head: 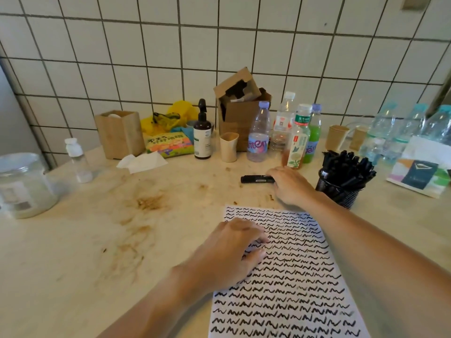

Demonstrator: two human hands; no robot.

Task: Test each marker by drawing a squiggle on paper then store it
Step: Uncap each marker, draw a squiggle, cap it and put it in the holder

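Starting at the left of what matters, our left hand [234, 250] rests on the near-left part of the paper [290, 276], fingers loosely bent and pressing down, holding nothing between them. The sheet is thin and light, so we judge it would slide on the stained counter [97, 240] without that weight on it; nearly all of it is already filled with black squiggles.

Further right and farther away, a single black marker [256, 179] lies flat on the counter, just beyond the paper's far edge. Our right hand [290, 185] is at its right end, fingertips touching or closing over it; we cannot tell whether they have a proper pinch yet. The marker looks stiff, light and smooth, a round barrel that could roll, so we judge the best hold is around the middle of the barrel, thumb against two fingers, not at the cap end.

At the far right stands the black mesh cup [341, 191], crowded with markers standing on end, close beside our right wrist.
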